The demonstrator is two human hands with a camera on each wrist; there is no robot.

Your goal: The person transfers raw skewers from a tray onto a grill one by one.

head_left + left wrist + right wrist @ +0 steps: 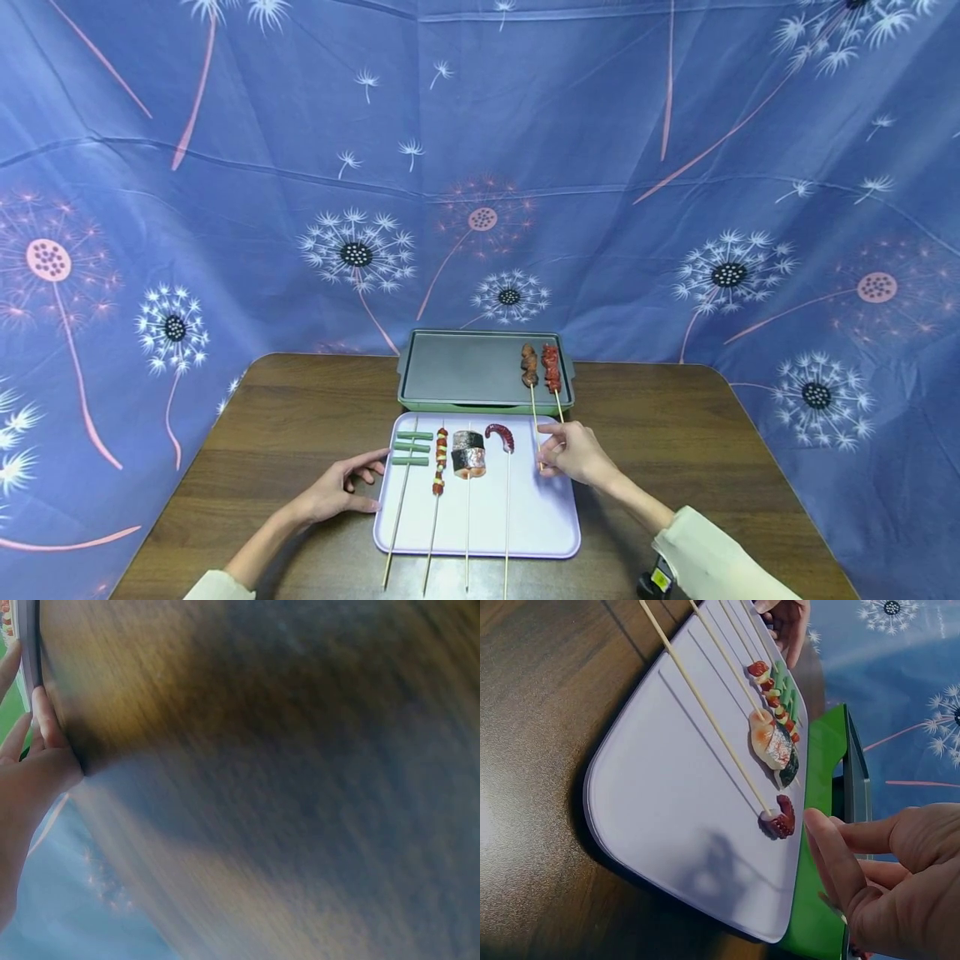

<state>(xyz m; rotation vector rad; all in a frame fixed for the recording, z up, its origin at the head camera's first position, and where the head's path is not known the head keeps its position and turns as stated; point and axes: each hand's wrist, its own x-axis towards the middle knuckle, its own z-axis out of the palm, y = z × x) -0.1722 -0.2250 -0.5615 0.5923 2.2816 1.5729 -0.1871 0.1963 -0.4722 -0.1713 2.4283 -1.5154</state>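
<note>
My right hand pinches the lower stick of a browned meat skewer, whose meat lies on the grill plate. Beside it on the plate is a red meat skewer; its stick runs behind the hand. In the right wrist view the right hand has its fingers drawn together, and the stick is mostly hidden. My left hand, fingers spread, touches the left edge of the white tray. On the tray lie a green vegetable skewer, a red-and-yellow skewer, a fish skewer and a tentacle skewer.
The green-sided grill stands behind the tray on a brown wooden table. Sticks of the tray's skewers jut past its front rim. A blue dandelion-print cloth hangs behind the table and along its sides.
</note>
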